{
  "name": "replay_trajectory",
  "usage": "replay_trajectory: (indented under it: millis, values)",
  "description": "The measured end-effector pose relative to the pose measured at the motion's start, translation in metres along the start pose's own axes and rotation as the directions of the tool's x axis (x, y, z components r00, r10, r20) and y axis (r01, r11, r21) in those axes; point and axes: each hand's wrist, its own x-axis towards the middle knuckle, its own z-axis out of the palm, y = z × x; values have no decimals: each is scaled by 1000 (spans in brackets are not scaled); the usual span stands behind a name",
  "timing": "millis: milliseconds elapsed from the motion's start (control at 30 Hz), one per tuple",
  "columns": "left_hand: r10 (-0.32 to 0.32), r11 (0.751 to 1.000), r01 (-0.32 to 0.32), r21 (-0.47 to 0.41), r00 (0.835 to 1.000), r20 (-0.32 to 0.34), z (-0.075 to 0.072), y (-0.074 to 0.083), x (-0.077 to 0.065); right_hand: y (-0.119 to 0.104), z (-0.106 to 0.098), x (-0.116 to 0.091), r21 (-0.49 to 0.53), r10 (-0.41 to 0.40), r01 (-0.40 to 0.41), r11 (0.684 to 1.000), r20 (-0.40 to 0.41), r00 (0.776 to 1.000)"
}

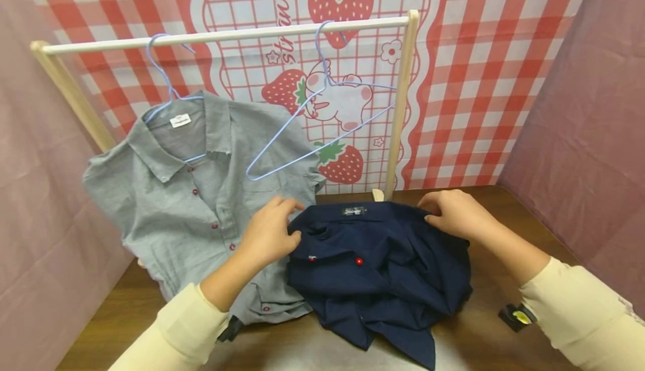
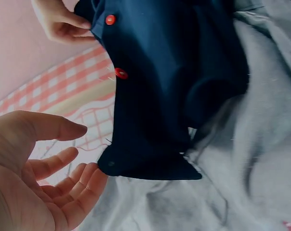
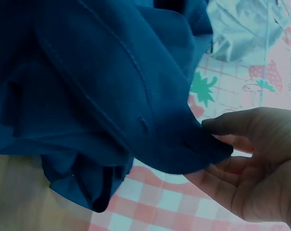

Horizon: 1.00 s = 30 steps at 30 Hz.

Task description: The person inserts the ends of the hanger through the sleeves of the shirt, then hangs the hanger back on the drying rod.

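Observation:
A navy blue shirt (image 1: 383, 281) with red buttons and a dark neck label (image 1: 354, 211) hangs bunched between both hands, low over the table. My right hand (image 1: 456, 212) pinches its upper right edge; in the right wrist view the thumb of that hand (image 3: 261, 163) lies at the cloth's edge with fingers behind. My left hand (image 1: 271, 230) is at the upper left corner. Seen from the left wrist, the fingertips of the left hand (image 2: 54, 173) touch the collar corner, thumb apart from it. A bare lilac wire hanger (image 1: 282, 130) hangs above the navy shirt.
A grey short-sleeved shirt (image 1: 191, 209) on another lilac hanger (image 1: 160, 69) hangs at the left, behind my left forearm. Both hangers hook over the white bar (image 1: 242, 33) of a wooden rack (image 1: 401, 102). Behind stands a red checked strawberry cloth (image 1: 484, 80); pink curtains flank the brown table (image 1: 496, 209).

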Motion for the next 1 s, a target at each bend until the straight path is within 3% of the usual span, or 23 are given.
replay_trajectory:
  millis: [367,533,800,1000]
  values:
    - [72,997,-72,-2,995,-63,-20,15,12,2,14,16,-76,27,-23,997,51,998]
    - [97,995,-95,28,992,-78,-37,19,22,-1,2,16,-92,49,-40,995,98,994]
    - [115,993,-110,51,987,-110,-70,29,41,-1,-21,17,-54,-17,25,998,146,989]
    - [67,996,-55,72,982,-177,-94,32,58,-1,-33,15,46,1,-13,999,247,969]
